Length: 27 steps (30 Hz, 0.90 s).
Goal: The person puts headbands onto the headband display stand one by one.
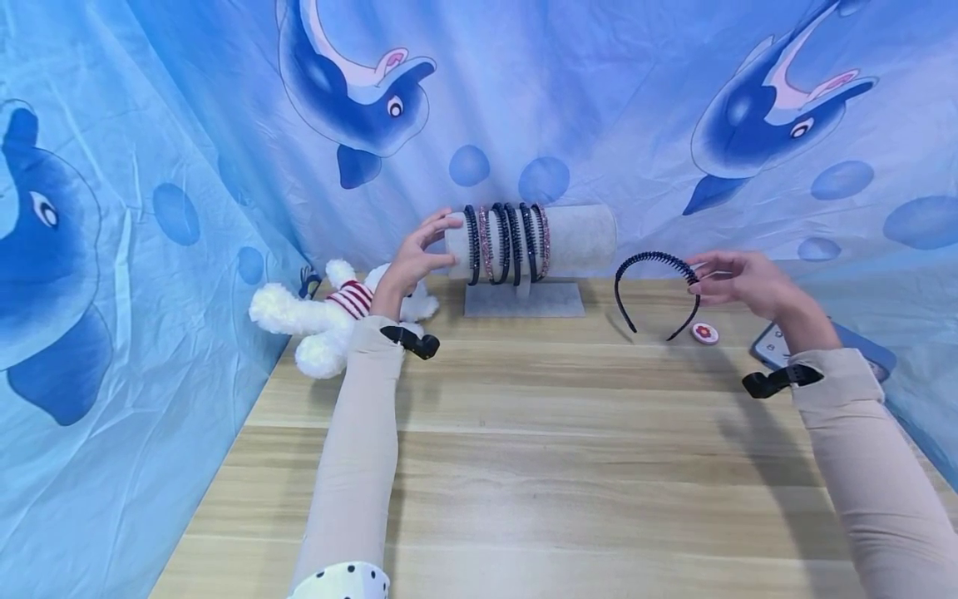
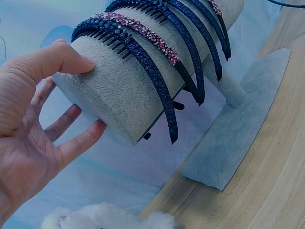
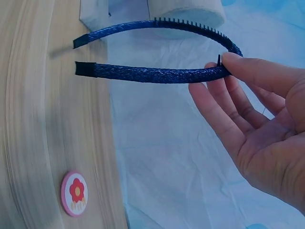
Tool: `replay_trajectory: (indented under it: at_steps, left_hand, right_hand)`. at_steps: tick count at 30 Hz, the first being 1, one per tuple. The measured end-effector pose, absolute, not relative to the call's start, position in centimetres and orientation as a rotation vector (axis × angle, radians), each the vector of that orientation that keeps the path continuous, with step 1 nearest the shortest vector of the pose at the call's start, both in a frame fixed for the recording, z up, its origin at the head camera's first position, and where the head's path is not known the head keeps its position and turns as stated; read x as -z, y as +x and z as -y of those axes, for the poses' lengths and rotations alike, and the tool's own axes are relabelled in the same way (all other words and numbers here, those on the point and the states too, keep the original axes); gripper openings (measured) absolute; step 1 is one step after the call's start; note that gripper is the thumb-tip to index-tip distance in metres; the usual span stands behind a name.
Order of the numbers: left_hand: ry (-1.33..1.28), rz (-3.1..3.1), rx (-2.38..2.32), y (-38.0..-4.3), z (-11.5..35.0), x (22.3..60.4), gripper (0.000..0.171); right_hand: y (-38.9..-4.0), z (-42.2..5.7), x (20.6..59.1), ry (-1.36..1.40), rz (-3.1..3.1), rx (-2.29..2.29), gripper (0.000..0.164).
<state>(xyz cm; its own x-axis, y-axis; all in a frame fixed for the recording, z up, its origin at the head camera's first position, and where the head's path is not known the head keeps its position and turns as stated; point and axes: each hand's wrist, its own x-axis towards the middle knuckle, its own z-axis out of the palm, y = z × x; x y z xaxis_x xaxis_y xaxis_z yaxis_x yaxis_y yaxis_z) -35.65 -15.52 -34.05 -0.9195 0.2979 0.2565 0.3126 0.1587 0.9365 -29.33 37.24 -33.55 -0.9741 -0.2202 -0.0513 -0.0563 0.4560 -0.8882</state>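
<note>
At the back of the table stands a grey display stand [image 1: 580,237], a padded horizontal cylinder on a post and flat base [image 1: 486,304]. Several headbands [image 1: 516,241], dark sparkly ones and pink glittery ones, hang side by side around its left and middle part. My left hand [image 1: 412,262] grips the cylinder's left end, thumb [image 2: 78,64] on the padded surface and fingers spread round the end. To the right of the stand, my right hand [image 1: 744,283] pinches a dark blue sparkly headband [image 3: 157,75] with comb teeth by its side, its two tips pointing down in the head view.
A white plush toy [image 1: 295,314] with a red-striped top lies left of the stand, beneath the left forearm. A round flower badge [image 1: 705,334] lies below the right hand. A phone [image 1: 771,346] sits partly behind the right wrist. Dolphin-print cloth [image 1: 636,100] hangs behind.
</note>
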Motion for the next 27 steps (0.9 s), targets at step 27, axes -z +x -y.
replay_trajectory:
  at_steps: [27]
  left_hand:
    - [-0.634, 2.382, 1.934, -35.7, 15.6, 34.1, 0.059]
  right_hand:
    - [-30.5, -31.1, 32.8, -0.189, -2.433, 2.307, 0.048]
